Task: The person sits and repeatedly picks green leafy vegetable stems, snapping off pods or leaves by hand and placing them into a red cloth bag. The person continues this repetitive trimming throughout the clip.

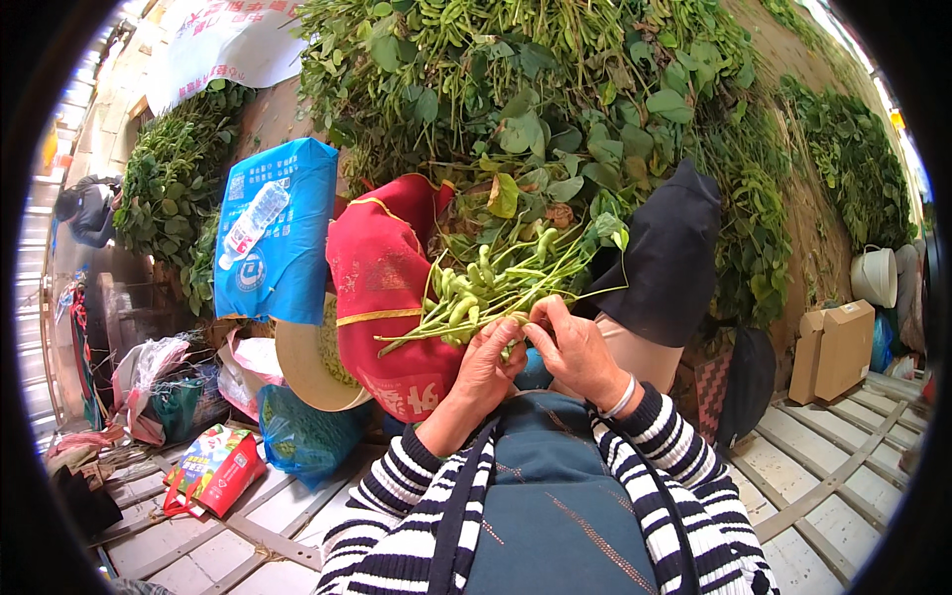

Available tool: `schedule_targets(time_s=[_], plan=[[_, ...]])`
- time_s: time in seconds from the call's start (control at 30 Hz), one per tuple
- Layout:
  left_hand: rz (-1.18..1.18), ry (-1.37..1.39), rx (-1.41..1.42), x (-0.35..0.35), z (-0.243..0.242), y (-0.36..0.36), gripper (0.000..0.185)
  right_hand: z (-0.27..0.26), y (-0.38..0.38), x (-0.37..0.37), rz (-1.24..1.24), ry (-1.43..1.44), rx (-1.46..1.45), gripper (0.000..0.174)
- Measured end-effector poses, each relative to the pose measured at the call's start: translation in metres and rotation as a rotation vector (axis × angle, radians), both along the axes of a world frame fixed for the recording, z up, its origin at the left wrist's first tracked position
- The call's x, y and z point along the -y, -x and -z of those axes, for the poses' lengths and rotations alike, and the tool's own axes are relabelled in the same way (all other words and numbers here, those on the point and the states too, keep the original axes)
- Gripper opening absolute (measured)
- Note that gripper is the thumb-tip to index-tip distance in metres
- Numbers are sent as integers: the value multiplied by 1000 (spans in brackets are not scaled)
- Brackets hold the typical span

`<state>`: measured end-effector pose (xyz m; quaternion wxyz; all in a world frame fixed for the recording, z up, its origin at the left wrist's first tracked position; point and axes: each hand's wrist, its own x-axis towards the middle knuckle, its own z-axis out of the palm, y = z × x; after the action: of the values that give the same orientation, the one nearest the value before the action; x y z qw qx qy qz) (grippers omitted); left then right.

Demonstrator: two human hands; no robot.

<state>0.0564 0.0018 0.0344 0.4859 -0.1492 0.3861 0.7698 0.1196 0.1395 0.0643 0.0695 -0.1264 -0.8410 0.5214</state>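
Observation:
Over my lap, my left hand (487, 364) pinches the lower end of a small bunch of green soybean stalks (520, 282) with plump pods. Fingertips of my right hand (584, 346) close together beside the left thumb, at a green pod (518, 318); part of it is hidden by the fingers. The stalks fan out away from me, between a red cloth (387, 275) over my left leg and the dark fabric (662, 260) on my right leg. A large heap of leafy soybean plants (520, 126) lies just ahead.
At left, a blue bag (297, 223) bearing writing has a clear plastic bottle (256, 223) on it. Close by are a beige tub (294, 364) holding green pieces, a blue plastic bag (305, 439) and a red bag (223, 468). A cardboard box (840, 349) and white bucket (874, 275) stand right. A person (89, 208) crouches far left.

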Motion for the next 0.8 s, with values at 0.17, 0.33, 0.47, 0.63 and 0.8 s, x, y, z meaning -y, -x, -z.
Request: schedule_targets(time_s=[0.17,0.33,0.47,0.63,0.8], plan=[[42,65,-338,-11,-1,2,14,5,-12,-7,-242,-175,3,13],[13,144,-412,-15,-7,8,14,-5,-9,-3,-130,290,156,15],[151,167,-469,-10,-1,10,14,5,-7,-2,-148,285,92,15],[98,190,-468,-10,-10,14,16,10,-8,-1,-186,170,69,10],[238,106,-437,-4,-12,24,18,6,-6,2,-145,173,-27,12]])
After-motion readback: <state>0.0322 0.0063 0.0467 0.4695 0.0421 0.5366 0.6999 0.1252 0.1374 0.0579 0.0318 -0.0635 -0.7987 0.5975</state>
